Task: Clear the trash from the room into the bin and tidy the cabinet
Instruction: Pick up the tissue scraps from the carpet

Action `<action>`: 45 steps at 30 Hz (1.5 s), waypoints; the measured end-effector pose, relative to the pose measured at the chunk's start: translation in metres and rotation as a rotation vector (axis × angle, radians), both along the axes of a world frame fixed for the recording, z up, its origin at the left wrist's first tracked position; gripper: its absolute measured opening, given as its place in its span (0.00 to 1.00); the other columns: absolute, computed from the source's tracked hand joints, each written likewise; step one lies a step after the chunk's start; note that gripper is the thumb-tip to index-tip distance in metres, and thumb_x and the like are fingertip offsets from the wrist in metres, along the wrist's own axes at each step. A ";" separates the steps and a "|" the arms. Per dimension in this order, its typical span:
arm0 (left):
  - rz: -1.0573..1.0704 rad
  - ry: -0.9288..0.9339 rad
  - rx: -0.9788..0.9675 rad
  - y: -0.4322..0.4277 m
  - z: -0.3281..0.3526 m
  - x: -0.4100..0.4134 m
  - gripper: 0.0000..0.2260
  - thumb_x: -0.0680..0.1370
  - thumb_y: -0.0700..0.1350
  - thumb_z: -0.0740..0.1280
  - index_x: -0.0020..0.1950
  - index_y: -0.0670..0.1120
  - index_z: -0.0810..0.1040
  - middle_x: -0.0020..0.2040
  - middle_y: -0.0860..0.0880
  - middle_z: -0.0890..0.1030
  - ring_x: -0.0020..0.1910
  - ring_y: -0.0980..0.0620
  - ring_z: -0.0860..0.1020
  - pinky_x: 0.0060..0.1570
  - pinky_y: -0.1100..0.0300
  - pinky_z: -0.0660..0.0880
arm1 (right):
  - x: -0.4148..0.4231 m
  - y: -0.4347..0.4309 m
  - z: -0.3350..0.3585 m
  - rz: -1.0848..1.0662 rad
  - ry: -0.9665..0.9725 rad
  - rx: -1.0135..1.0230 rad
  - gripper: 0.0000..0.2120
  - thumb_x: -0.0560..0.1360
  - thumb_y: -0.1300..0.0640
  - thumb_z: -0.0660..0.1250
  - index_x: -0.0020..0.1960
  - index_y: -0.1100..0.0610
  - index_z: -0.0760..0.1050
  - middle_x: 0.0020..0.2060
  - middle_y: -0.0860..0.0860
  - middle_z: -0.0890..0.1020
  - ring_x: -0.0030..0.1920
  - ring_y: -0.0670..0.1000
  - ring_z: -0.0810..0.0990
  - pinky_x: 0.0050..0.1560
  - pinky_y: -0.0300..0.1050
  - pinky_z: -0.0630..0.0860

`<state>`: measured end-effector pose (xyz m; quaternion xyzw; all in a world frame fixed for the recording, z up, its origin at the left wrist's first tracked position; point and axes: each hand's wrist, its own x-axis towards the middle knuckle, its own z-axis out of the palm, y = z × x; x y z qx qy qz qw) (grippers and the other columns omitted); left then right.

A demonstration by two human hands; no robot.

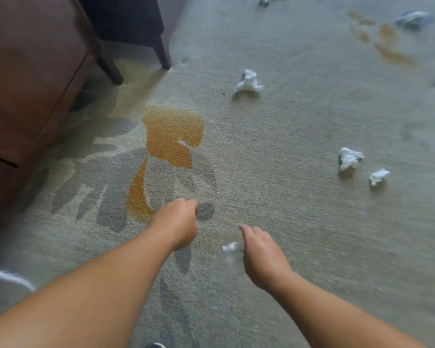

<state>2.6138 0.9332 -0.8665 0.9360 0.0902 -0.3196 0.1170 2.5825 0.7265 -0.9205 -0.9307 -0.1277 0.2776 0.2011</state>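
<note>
Gripping a small crumpled white tissue scrap (230, 246) under the curled fingers (249, 231) of the right hand (263, 254); clenching the left hand (177, 222) into a fist, showing nothing inside. Hovering both over the beige patterned carpet (274, 146). Lying farther out: a crumpled white tissue (248, 81) ahead, a larger white wad (349, 159) near a smaller white wad (378, 176) rightward; standing left, a brown wooden cabinet (30, 84).

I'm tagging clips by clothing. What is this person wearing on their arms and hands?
Nothing that shows. The left forearm and right forearm are bare up to the picture's edge, with no sleeves in view. The left hand and right hand have no gloves, and no watch, bracelet or ring is visible, though motion blur could hide a thin ring.
</note>
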 end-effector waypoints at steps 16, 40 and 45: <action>-0.255 -0.098 -0.124 -0.211 0.211 0.146 0.11 0.78 0.39 0.55 0.56 0.47 0.73 0.53 0.47 0.76 0.48 0.45 0.76 0.49 0.48 0.76 | 0.114 -0.227 0.229 -0.269 -0.169 -0.088 0.09 0.75 0.63 0.57 0.52 0.56 0.73 0.46 0.53 0.76 0.48 0.57 0.72 0.47 0.52 0.72; -0.494 0.016 -0.160 -0.399 -0.085 0.352 0.15 0.78 0.50 0.60 0.65 0.51 0.68 0.60 0.46 0.72 0.52 0.42 0.78 0.49 0.49 0.76 | 0.308 -0.379 -0.037 -0.403 0.112 -0.296 0.23 0.71 0.38 0.66 0.55 0.54 0.70 0.55 0.52 0.69 0.57 0.56 0.69 0.55 0.49 0.71; -0.546 0.058 -0.168 -0.427 -0.163 0.356 0.24 0.76 0.54 0.64 0.71 0.60 0.62 0.64 0.47 0.67 0.53 0.41 0.78 0.49 0.50 0.77 | 0.314 -0.391 -0.124 -0.399 0.132 -0.309 0.29 0.67 0.38 0.72 0.59 0.53 0.68 0.63 0.53 0.65 0.62 0.59 0.66 0.63 0.50 0.69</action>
